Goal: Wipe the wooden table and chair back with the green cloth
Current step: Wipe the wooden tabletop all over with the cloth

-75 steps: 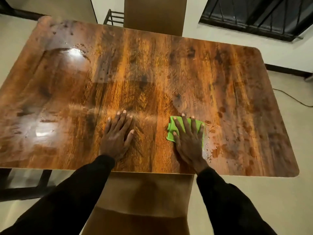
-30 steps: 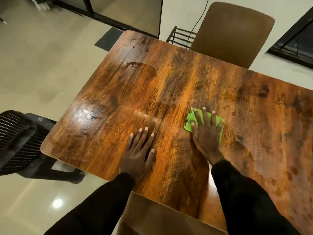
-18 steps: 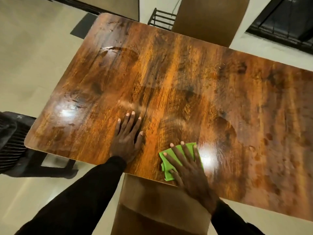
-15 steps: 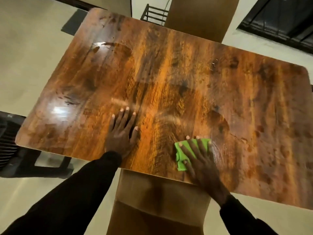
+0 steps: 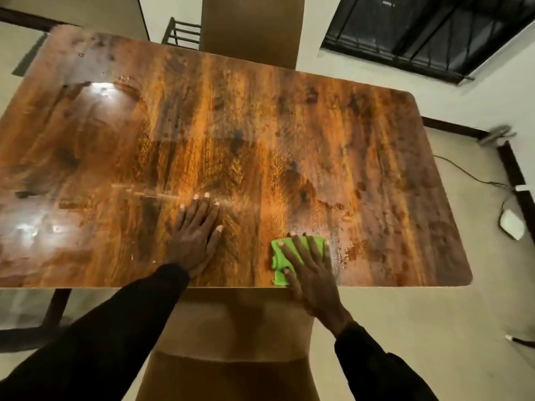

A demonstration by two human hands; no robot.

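Since one second ago, the right hand (image 5: 311, 273) and green cloth (image 5: 276, 257) have moved from mid-table to the near edge of the wooden table (image 5: 260, 125). The right hand's fingers lie spread and flat on the cloth, covering most of it. The left hand (image 5: 195, 241) rests flat on the table, fingers close together, thumb apart. Droplets (image 5: 343, 254) lie just right of the cloth. The table's left end is cut off; glare obscures the surface there. The near chair back (image 5: 240, 319) is partly hidden by the sleeves.

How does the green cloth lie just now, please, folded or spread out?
Folded compactly, it seems: the green cloth barely outspans the right hand pressing it flat.
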